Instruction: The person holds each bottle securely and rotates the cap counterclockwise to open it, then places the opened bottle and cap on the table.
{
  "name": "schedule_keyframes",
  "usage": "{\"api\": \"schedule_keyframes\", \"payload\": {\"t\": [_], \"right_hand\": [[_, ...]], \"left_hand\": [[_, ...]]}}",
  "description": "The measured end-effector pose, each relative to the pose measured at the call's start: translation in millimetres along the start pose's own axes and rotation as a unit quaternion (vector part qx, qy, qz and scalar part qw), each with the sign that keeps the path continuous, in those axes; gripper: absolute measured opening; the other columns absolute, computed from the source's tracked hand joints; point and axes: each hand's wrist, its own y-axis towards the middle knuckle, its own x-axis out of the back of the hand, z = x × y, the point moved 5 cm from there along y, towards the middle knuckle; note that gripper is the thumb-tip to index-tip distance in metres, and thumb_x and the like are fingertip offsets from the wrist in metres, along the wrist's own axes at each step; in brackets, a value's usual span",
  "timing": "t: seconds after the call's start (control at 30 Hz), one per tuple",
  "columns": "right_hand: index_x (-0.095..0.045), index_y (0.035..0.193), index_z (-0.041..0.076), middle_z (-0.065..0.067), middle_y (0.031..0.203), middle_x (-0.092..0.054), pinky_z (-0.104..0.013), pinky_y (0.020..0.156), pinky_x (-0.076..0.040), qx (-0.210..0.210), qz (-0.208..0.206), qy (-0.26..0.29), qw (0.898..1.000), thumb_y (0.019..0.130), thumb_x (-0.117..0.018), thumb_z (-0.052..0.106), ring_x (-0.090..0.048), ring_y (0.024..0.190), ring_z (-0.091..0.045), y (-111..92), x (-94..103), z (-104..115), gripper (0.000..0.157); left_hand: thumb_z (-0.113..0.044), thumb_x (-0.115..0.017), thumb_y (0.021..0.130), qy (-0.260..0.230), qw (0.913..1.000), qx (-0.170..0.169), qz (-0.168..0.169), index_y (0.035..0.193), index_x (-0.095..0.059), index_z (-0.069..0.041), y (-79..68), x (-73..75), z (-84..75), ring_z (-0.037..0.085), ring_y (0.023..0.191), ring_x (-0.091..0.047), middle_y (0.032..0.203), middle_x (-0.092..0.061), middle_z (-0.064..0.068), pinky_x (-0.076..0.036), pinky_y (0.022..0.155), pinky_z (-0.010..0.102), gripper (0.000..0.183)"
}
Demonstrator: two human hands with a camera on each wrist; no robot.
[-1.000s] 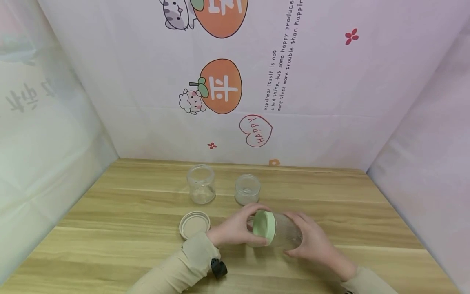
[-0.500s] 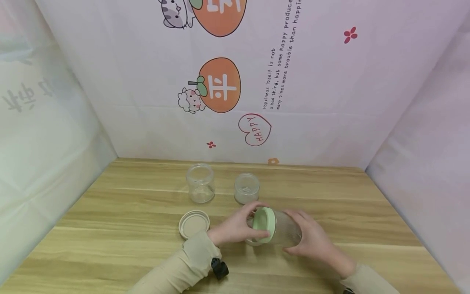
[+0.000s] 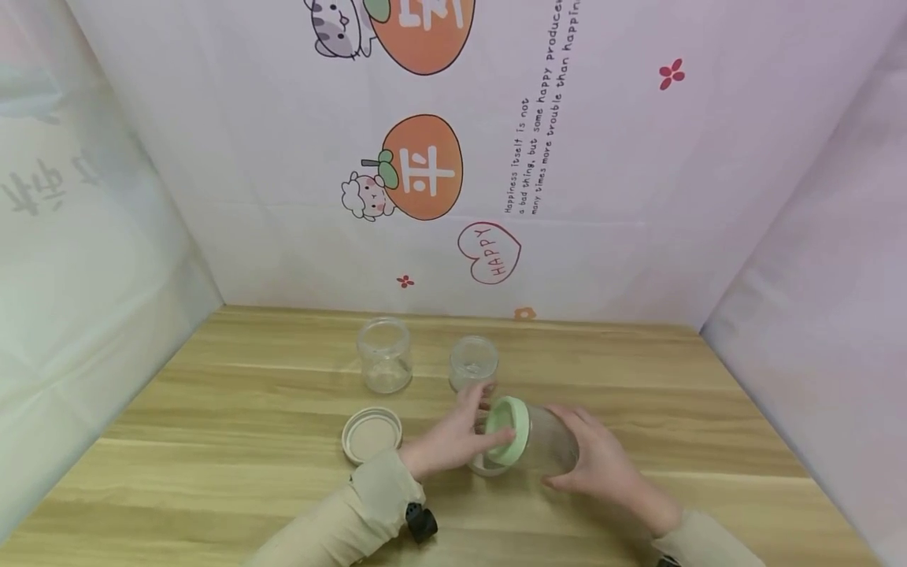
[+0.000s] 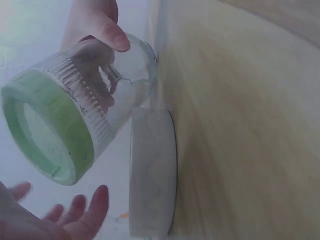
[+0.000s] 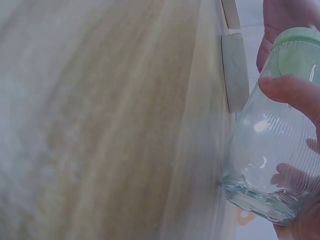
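My right hand (image 3: 602, 463) grips a clear ribbed glass jar (image 3: 551, 442) by its body, with the jar tilted over and its green lid (image 3: 520, 429) facing left. Beside that lid is my left hand (image 3: 446, 442), fingers spread; in the left wrist view this hand (image 4: 65, 220) is apart from the lid. Beneath the jar's lid end, a pale round lid (image 3: 489, 466) lies on the table, partly hidden; the left wrist view shows this pale lid (image 4: 152, 172) edge-on. Both the thumb and fingers of the right hand (image 5: 300, 97) wrap the glass.
Two lidless-looking clear jars stand toward the back: a taller jar (image 3: 385, 358) and a shorter jar (image 3: 473, 362), the latter just behind my left hand. A beige lid (image 3: 372, 435) rests left on the wooden table (image 3: 212, 441). Printed cloth (image 3: 602, 260) walls the back and sides.
My left fingers have loosened from around the green lid and spread apart. The jar has turned slightly, with the lid facing a little more forward; the right hand keeps its grip.
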Motion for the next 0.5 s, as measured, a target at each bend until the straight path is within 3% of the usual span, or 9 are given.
{"api": "schedule_keyframes", "payload": {"t": [0.07,0.17,0.33,0.5], "right_hand": [[-0.051,0.129,0.003,-0.014,0.113,-0.060,-0.049,0.077,-0.053,-0.001,0.001,0.003,1.000,0.045,-0.092,0.021,-0.060,0.097,-0.031,-1.0,-1.1,-0.4,0.095],[-0.051,0.129,0.003,-0.014,0.114,-0.060,-0.050,0.078,-0.053,-0.001,0.001,0.008,1.000,0.045,-0.093,0.020,-0.060,0.098,-0.031,-2.2,-2.3,-0.9,0.095],[-0.050,0.129,0.002,-0.015,0.115,-0.060,-0.053,0.078,-0.053,0.006,0.008,0.013,1.000,0.046,-0.092,0.020,-0.060,0.100,-0.033,-1.3,-3.0,0.6,0.094],[-0.051,0.129,0.002,-0.015,0.115,-0.061,-0.052,0.076,-0.054,0.008,0.006,0.015,1.000,0.048,-0.092,0.022,-0.060,0.098,-0.033,0.5,0.3,1.9,0.093]], "left_hand": [[-0.030,-0.072,0.083,0.011,0.9997,-0.023,0.003,0.148,-0.017,-0.010,-2.6,0.5,-2.3,0.033,0.131,-0.037,0.149,-0.020,0.017,-0.045,0.101,0.040,0.087],[-0.028,-0.080,0.075,0.060,0.9951,-0.078,0.009,0.148,-0.021,-0.013,-6.1,1.1,-9.8,0.033,0.135,-0.032,0.150,-0.017,0.013,-0.042,0.104,0.042,0.094],[-0.028,-0.083,0.071,0.158,0.9761,-0.148,0.011,0.142,-0.037,-0.023,-9.3,0.0,-17.0,0.027,0.137,-0.027,0.152,-0.018,0.006,-0.040,0.104,0.044,0.085],[-0.026,-0.083,0.072,0.210,0.9574,-0.197,0.028,0.140,-0.042,-0.021,-8.5,-4.4,-18.6,0.027,0.137,-0.026,0.151,-0.025,0.007,-0.038,0.106,0.043,0.080]]}}
